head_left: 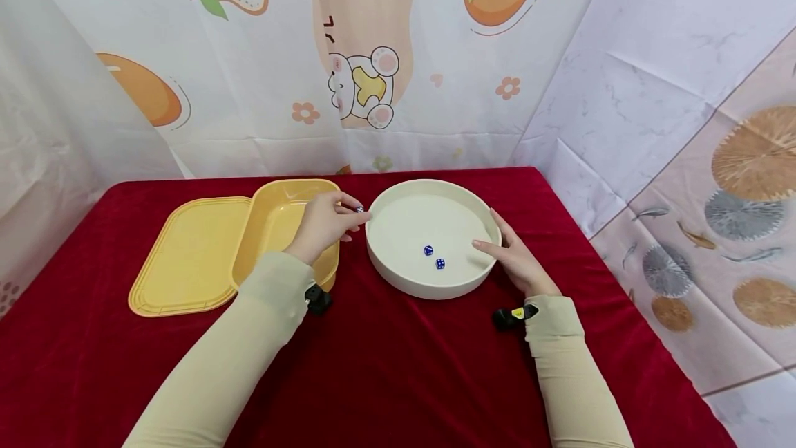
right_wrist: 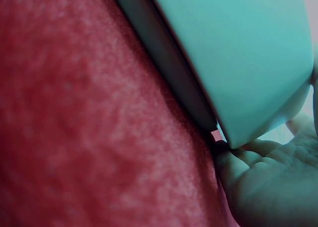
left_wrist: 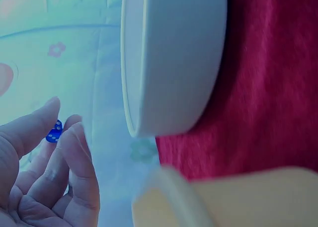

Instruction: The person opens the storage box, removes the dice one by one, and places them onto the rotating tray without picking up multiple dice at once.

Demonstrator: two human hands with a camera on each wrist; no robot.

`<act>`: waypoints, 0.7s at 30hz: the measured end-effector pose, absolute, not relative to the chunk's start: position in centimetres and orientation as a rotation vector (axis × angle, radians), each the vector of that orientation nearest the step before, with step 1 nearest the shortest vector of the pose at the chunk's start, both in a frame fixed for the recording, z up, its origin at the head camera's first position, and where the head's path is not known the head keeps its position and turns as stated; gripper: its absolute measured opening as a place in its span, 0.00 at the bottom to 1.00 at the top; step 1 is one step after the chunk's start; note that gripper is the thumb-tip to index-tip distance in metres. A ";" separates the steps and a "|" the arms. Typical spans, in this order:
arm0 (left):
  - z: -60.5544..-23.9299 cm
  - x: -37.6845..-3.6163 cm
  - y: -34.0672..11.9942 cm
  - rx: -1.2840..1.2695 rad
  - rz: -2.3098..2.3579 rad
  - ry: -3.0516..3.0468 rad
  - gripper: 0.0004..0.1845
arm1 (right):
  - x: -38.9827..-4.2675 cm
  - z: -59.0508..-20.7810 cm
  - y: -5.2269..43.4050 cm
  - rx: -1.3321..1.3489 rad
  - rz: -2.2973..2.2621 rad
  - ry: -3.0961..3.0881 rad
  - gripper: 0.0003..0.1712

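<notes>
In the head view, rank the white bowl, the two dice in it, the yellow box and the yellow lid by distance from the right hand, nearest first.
From the right hand:
1. White bowl: its rim touches the fingers.
2. Two dice in the bowl: just left of the fingertips; too close together to rank apart.
3. Yellow box: beyond the bowl, to its left.
4. Yellow lid: farthest left.

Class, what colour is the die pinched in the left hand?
Blue with white pips; the die shows best in the left wrist view.
</notes>
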State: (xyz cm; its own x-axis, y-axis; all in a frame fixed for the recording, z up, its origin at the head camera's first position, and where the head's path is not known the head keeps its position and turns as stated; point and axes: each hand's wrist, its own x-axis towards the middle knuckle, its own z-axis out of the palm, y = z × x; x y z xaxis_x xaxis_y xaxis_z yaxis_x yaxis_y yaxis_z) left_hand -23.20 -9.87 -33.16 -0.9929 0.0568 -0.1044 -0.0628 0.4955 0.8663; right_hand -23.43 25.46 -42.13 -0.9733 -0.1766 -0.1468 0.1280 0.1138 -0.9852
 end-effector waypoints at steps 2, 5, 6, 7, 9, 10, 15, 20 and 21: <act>-33.1 -23.1 -9.2 0.015 1.517 2.596 0.17 | -23.4 -42.2 25.5 -0.056 -1.950 2.163 0.53; -33.0 -22.9 -8.2 0.026 1.518 2.575 0.17 | -23.4 -42.3 25.6 -0.059 -1.947 2.166 0.53; -33.0 -22.9 -7.9 0.032 1.518 2.575 0.18 | -23.4 -42.3 25.6 -0.059 -1.946 2.167 0.53; -33.1 -22.8 -7.6 0.040 1.519 2.577 0.18 | -23.3 -42.4 25.6 -0.060 -1.945 2.168 0.53; -33.2 -22.7 -7.1 0.061 1.504 2.597 0.18 | -23.3 -42.4 25.6 -0.056 -1.944 2.168 0.53; -33.3 -22.7 -6.8 0.072 1.486 2.612 0.18 | -23.3 -42.4 25.6 -0.056 -1.943 2.169 0.53; -33.6 -22.5 -5.7 0.094 1.399 2.655 0.17 | -23.5 -42.4 25.5 -0.045 -1.938 2.175 0.53; -34.0 -22.3 -4.4 0.127 1.349 2.683 0.17 | -23.4 -42.1 25.5 -0.052 -1.946 2.165 0.53; -34.1 -22.2 -4.2 0.140 1.346 2.689 0.16 | -23.4 -42.1 25.5 -0.056 -1.949 2.160 0.53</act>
State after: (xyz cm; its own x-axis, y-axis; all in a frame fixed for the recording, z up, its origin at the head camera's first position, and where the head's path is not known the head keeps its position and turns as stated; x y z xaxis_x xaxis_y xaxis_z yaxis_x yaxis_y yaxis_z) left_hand -22.19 -4.23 -34.15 -0.9870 0.1414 -0.0758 0.0241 0.5977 0.8014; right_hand -23.37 25.46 -42.08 -0.9726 -0.1819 -0.1448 0.1254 0.1139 -0.9855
